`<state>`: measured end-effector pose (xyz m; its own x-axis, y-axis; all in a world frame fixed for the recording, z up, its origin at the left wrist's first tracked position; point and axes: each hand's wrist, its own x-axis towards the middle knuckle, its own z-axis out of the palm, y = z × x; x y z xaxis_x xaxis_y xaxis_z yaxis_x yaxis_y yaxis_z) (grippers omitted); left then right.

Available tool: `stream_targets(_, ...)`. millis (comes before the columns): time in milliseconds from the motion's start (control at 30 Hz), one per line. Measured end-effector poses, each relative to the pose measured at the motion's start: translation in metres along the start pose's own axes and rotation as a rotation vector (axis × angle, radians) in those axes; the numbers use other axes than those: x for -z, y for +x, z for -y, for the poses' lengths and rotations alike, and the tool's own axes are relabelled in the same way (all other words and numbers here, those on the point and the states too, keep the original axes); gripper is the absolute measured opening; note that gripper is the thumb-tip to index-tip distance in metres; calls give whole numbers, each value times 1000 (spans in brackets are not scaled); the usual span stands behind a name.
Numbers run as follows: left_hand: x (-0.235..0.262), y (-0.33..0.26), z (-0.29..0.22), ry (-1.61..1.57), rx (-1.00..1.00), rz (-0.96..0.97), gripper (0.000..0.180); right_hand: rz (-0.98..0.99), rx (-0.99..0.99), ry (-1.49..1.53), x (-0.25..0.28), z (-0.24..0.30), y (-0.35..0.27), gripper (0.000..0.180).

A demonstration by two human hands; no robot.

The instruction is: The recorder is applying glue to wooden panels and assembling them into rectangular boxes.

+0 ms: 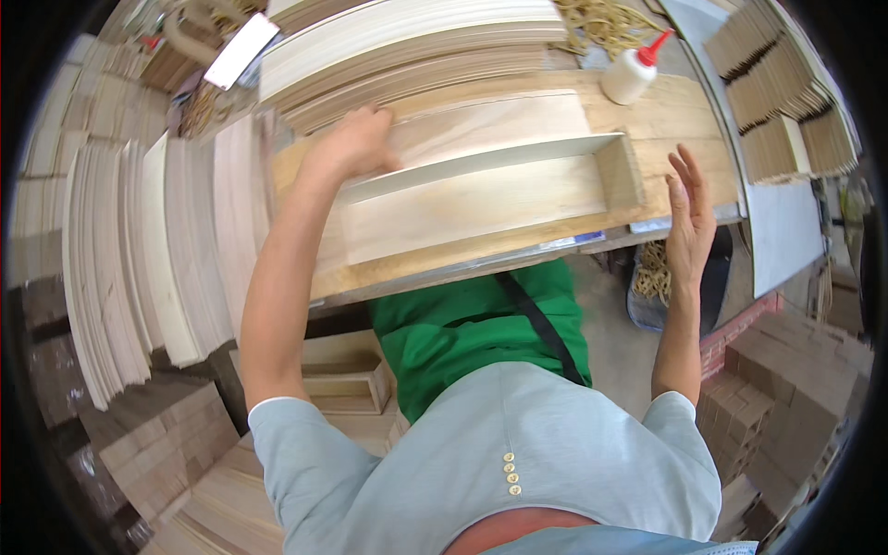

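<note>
The wooden box (481, 209) is placed on the workbench (689, 116), between the two hands. The left hand (356, 143) is positioned at the box's left end with fingers curled; whether anything is gripped cannot be told. The right hand (691, 220) is held beyond the right end, fingers extended and free. A white bottle (629, 78) is stood behind.

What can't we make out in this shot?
Head view:
- Left hand: the hand itself hides most fingertips, so its grip near the open wooden box is unclear.
- White bottle: opaque wall hides the fill level.
- Yellow bands: pile cut off by the top edge.
- Board stacks at far right: too small to count.
- Person's legs: hidden by green cloth and bench.
</note>
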<state>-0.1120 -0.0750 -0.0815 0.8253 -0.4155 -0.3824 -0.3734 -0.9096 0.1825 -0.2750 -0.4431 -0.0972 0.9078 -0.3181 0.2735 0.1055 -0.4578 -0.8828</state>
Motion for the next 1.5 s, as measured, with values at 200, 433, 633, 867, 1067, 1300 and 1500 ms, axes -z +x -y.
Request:
stream_targets(200, -10, 23, -2, 95, 9, -47, 71, -61, -32, -16, 27, -1, -12, 40)
stream_targets(433, 12, -9, 33, -284, -69, -262, 44, -58, 17, 198, 21, 12, -15, 38)
stream_targets(633, 87, -83, 9, -606, -128, -539, 36, 105, 42, 430, 0, 56, -21, 40)
stream_targets(867, 14, -103, -86, -1745, -420, -567, 41, 947, 135, 638, -96, 97, -2, 100)
stream_targets(1067, -38, -105, -110, -1745, -399, -728, 47, 1041, -8, 521, -76, 96, 10, 106)
stream_targets(1300, 35, -199, -113, -14, -356, -741, 68, 745, 380, -277, -6, 87, 40, 101)
stream_targets(1500, 27, -149, -46, -137, -183, -201, 99, 853, 593, -477, -1, 70, 48, 105)
